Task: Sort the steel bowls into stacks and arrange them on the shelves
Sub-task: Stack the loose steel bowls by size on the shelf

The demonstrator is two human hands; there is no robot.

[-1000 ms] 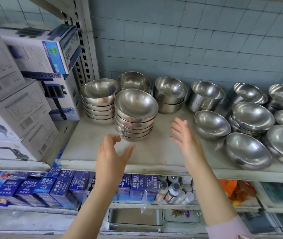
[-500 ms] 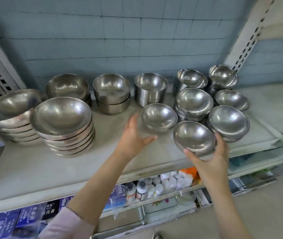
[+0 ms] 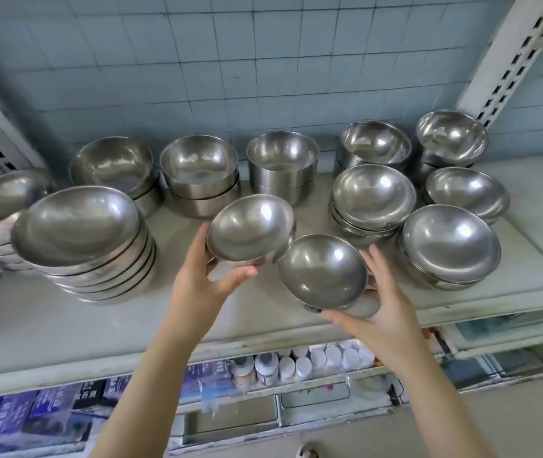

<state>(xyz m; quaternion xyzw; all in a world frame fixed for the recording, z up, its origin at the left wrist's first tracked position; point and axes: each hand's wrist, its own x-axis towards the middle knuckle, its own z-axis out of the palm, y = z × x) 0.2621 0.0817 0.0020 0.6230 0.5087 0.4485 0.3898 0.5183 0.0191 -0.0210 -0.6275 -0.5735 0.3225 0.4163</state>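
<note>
- Steel bowls, two of them loose, are in hand above the front half of the shelf [image 3: 65, 325], near the centre of view.
- The left hand [image 3: 204, 282] grips the left-hand bowl [image 3: 250, 229], thumb along the near rim and fingers curled behind the nine o'clock edge. The bowl is tilted, mouth toward the camera.
- The right hand [image 3: 386, 312] grips the right-hand bowl [image 3: 324, 271], thumb under the six o'clock edge and fingers round the three o'clock side. This bowl lies at five o'clock of the other. Whether the two rims touch cannot be told.
- A tall stack [image 3: 81, 246] of wider bowls stands at nine o'clock of the hands.
- The back row [image 3: 199, 176], at twelve o'clock against the tiled wall [image 3: 263, 61], holds deeper, straight-walled bowls in short stacks.
- Two shallow stacks, the rear stack [image 3: 374, 196] and the front stack [image 3: 448, 246], stand at two to three o'clock.
- Judgement on the step in hand: two single bowls are being paired. They look alike in size and form, so they likely belong together.
- Judgement on the next move: level one bowl, centre the other over it and lower it in squarely. The pair should then go onto a matching stack, probably one at three o'clock.
- Polished steel is likely slippery, so a firm hold at the rim is advised.
</note>
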